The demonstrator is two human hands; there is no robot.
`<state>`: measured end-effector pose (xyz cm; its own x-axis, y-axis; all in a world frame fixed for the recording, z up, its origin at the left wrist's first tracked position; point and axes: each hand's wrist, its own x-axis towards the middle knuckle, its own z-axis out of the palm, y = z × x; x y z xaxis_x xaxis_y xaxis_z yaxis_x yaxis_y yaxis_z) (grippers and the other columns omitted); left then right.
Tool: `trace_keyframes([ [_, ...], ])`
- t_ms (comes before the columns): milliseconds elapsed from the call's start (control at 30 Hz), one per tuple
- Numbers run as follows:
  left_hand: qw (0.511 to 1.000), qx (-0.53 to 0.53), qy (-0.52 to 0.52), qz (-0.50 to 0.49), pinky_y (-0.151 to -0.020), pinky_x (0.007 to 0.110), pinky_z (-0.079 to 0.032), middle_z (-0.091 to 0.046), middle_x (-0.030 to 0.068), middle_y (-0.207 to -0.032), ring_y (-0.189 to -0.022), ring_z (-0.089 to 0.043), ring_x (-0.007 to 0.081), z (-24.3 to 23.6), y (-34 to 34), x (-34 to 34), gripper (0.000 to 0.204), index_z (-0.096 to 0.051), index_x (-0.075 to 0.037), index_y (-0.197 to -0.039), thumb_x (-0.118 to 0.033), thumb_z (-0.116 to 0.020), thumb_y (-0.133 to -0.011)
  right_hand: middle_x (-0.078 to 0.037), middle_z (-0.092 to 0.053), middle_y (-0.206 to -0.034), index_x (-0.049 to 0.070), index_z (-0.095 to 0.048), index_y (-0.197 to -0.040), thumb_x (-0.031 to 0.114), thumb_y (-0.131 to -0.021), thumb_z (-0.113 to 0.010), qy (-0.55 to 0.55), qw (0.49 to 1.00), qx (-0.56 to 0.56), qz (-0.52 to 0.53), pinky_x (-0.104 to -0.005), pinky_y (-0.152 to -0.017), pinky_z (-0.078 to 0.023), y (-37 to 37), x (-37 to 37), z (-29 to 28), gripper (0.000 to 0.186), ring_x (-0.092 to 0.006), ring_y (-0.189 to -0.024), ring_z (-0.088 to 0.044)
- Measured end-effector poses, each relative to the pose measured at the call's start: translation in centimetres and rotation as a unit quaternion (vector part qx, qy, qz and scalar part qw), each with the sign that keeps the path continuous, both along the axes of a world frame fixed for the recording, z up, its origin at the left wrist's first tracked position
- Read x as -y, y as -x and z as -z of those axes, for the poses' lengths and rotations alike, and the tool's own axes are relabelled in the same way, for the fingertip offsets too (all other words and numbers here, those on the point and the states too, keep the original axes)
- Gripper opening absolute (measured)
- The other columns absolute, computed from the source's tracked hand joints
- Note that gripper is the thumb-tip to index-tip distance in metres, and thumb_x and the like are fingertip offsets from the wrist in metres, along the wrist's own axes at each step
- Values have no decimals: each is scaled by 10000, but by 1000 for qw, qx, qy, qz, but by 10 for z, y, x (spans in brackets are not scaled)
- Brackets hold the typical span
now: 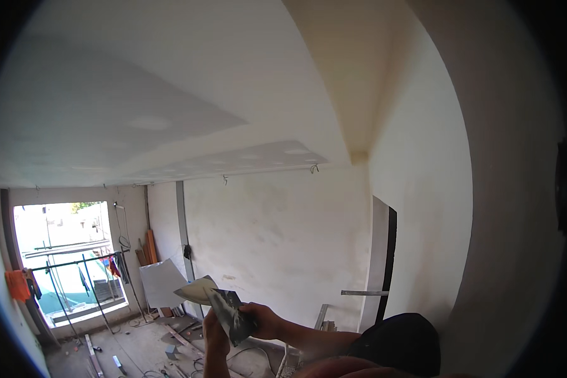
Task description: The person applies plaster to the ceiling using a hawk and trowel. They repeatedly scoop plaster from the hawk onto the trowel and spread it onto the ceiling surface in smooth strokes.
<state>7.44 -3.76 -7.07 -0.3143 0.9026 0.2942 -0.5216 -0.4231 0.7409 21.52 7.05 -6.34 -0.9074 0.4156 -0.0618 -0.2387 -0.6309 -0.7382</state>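
Observation:
Near the lower middle, both of my hands are raised in front of me. My left hand (pixel 215 335) is closed below a wide putty knife whose cream-coloured blade (pixel 196 290) points up and left; its handle is hidden in the fingers. My right hand (pixel 264 320) grips a dark, flat scraper blade (pixel 234 320) by its right edge. White filler smears mark the dark blade. This blade overlaps the cream one and partly covers my left hand. Whether the two blades touch, I cannot tell.
Below lies a floor (pixel 135 343) with cables, bars and debris. A window opening (pixel 69 258) is at the left, with a rail (pixel 75 261) and orange cloth (pixel 17 285) before it. A pale panel (pixel 162 283) leans by the far wall (pixel 277 233). The ceiling (pixel 189 57) is close overhead.

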Motion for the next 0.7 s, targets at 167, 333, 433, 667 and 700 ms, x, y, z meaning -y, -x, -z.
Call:
trace_keyframes([
  [167, 976, -82, -84, -182, -801, 299, -474, -689, 71, -995, -931, -650, 144, -87, 46, 3, 272, -607, -14, -1207, -133, -551, -969, -158, -571, -1397, 38, -442, -1450, 305, -960, -584, -220, 966, -88, -99, -482, -1112, -423, 25, -31, -95, 575, -285, -1262, -579],
  [333, 984, -60, -19, -168, -731, 335, -508, -655, 83, -984, -887, -675, 197, -61, 81, 41, 286, -570, -34, -1228, -150, -541, -968, -172, -582, -1389, 17, -430, -1450, 300, -978, -608, -249, 932, -251, 80, -488, -1125, -434, -56, -45, -130, 578, -298, -1262, -596],
  [433, 979, -79, 2, -189, -652, 392, -598, -627, 110, -969, -831, -678, 227, -31, 94, 47, 281, -582, -24, -1192, -191, -520, -975, -110, -668, -1216, 28, -516, -1326, 191, -971, -632, -311, 841, -339, 286, -407, -988, -562, -93, -36, -169, 408, -236, -1110, -681],
  [667, 991, -66, 18, -111, -649, 402, -579, -638, 133, -703, -622, -651, 258, 48, 108, 19, 272, -598, -8, -918, -268, -528, -956, -118, -689, -1148, 55, -527, -1303, 151, -958, -647, -339, 771, -328, 428, -350, -717, -651, -127, -26, -194, 377, -220, -939, -732],
  [700, 992, -70, 19, -104, -646, 398, -576, -639, 133, -711, -618, -649, 253, 45, 100, 23, 263, -597, -8, -907, -255, -521, -959, -119, -689, -1147, 60, -525, -1306, 166, -965, -646, -338, 771, -319, 435, -352, -716, -654, -131, -28, -190, 378, -220, -932, -733],
])
